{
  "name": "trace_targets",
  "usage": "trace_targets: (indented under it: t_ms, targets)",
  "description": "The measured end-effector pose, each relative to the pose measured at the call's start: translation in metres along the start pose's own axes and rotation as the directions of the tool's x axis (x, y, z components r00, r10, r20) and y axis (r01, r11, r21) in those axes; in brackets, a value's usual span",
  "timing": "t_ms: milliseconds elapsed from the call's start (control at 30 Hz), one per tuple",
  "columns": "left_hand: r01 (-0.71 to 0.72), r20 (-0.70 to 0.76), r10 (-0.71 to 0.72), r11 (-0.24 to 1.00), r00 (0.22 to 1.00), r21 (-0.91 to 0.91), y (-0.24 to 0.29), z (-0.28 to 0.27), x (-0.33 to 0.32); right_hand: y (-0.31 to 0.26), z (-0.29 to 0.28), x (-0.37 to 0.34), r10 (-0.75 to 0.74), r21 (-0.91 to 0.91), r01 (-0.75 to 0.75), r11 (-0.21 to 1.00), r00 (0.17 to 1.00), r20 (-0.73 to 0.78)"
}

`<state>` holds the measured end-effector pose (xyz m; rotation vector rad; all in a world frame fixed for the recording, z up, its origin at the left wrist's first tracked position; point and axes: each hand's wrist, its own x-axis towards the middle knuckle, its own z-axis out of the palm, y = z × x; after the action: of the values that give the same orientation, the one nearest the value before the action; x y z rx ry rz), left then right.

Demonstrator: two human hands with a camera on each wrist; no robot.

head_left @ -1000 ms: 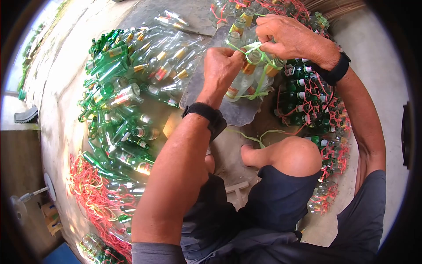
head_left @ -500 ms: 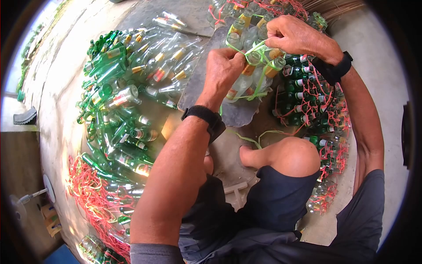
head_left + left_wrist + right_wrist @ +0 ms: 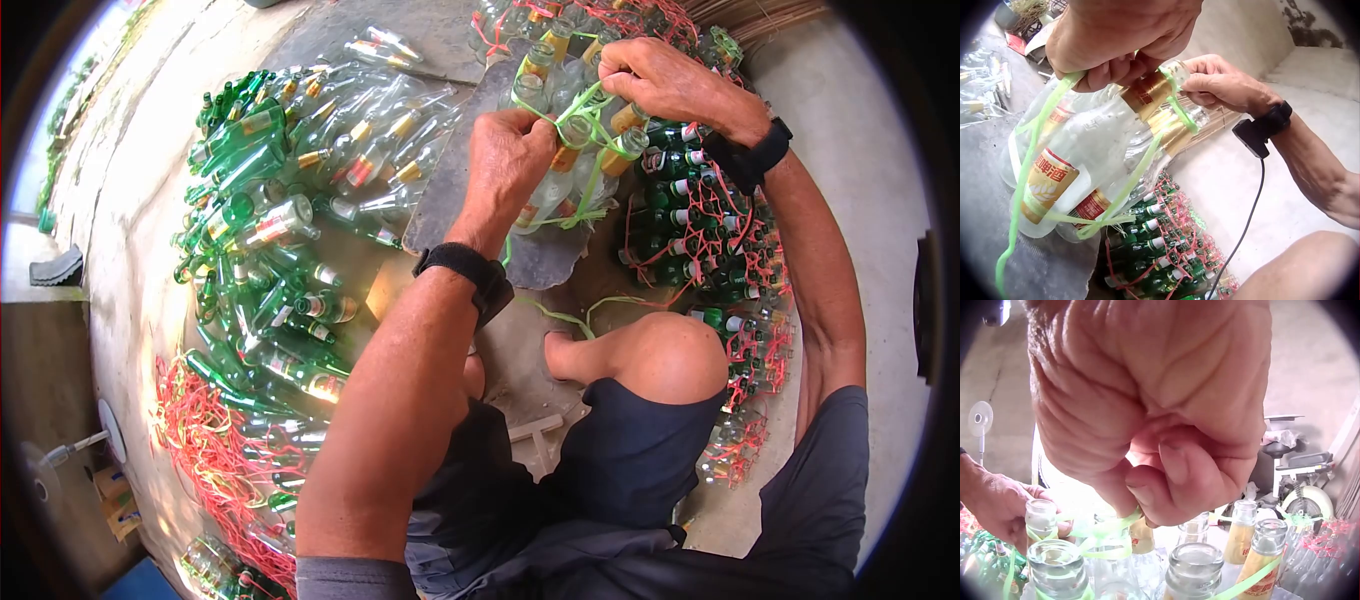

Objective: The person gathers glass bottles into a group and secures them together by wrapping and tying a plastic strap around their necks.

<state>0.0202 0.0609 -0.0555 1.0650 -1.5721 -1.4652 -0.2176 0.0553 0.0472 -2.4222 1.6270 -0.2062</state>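
Clear bottles [image 3: 1097, 144] with gold labels stand grouped on a grey slab [image 3: 545, 262], green plastic strap [image 3: 592, 190] running around them and between their necks. My left hand [image 3: 507, 165] pinches the strap beside the near bottle necks; in the left wrist view a loose strap end hangs below that hand [image 3: 1129, 37]. On the far right side of the group, my right hand [image 3: 668, 85] pinches another length of strap, its fingers curled in the right wrist view [image 3: 1160, 425]. The strap stretches between both hands just above the bottle tops [image 3: 1194, 569].
Loose green bottles [image 3: 235, 215] and clear bottles [image 3: 365, 140] lie in a heap on the left. Bundles of green bottles in red netting [image 3: 700, 235] stand on the right. Red strap [image 3: 215, 440] is piled at lower left; a fan [image 3: 110, 430] stands beyond it.
My right hand has shifted slightly right, then a little down, with the strap in its fingers. My left hand stays nearly in place, still pinching the strap.
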Motion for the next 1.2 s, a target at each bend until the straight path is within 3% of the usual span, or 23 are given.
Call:
trace_targets:
  t_ms: [333, 433, 500, 733, 800, 900, 1033, 1100, 1133, 1200]
  targets:
    - [0.006, -0.005, -0.006, 0.999, 1.0, -0.033, -0.003, 0.003, 0.004, 0.009, 0.007, 0.013, -0.045, 0.077, 0.047, 0.996, 0.999, -0.029]
    - [0.017, -0.007, -0.017, 0.999, 1.0, -0.033, -0.002, 0.002, 0.004, 0.011, 0.012, 0.016, 0.019, 0.046, -0.019, 0.999, 1.0, -0.002]
    - [0.04, -0.008, -0.04, 0.998, 0.999, -0.045, 0.002, 0.003, 0.0, 0.019, 0.021, 0.019, -0.06, 0.001, 0.06, 0.998, 0.996, -0.069]
    - [0.011, 0.01, -0.011, 1.0, 1.0, -0.004, -0.006, -0.005, 0.007, 0.021, 0.023, 0.021, -0.164, -0.104, 0.157, 0.982, 0.985, -0.058]
    - [0.028, 0.003, -0.028, 1.0, 1.0, 0.013, -0.003, -0.008, 0.007, -0.002, 0.012, 0.014, 0.075, 0.12, -0.083, 0.989, 0.995, 0.07]
    - [0.037, -0.008, -0.036, 0.998, 0.999, 0.048, -0.002, -0.012, 0.009, 0.001, 0.01, 0.013, 0.108, 0.197, -0.142, 0.97, 0.978, 0.176]
    - [-0.011, -0.018, 0.013, 0.99, 1.0, 0.14, -0.004, -0.023, 0.014, 0.003, 0.009, 0.011, 0.146, 0.156, -0.187, 0.97, 0.96, 0.241]
    - [-0.003, -0.013, 0.005, 0.99, 1.0, 0.138, -0.001, -0.028, 0.013, 0.01, 0.017, 0.01, -0.023, 0.092, 0.012, 0.996, 0.992, 0.124]
    - [0.006, -0.009, -0.005, 0.991, 1.0, 0.137, 0.002, -0.029, 0.012, 0.005, 0.018, 0.005, -0.022, 0.091, 0.011, 0.996, 0.992, 0.124]
    - [0.02, -0.014, -0.018, 0.991, 1.0, 0.134, 0.005, -0.031, 0.011, -0.017, 0.025, -0.013, 0.074, -0.074, -0.089, 0.993, 0.982, -0.175]
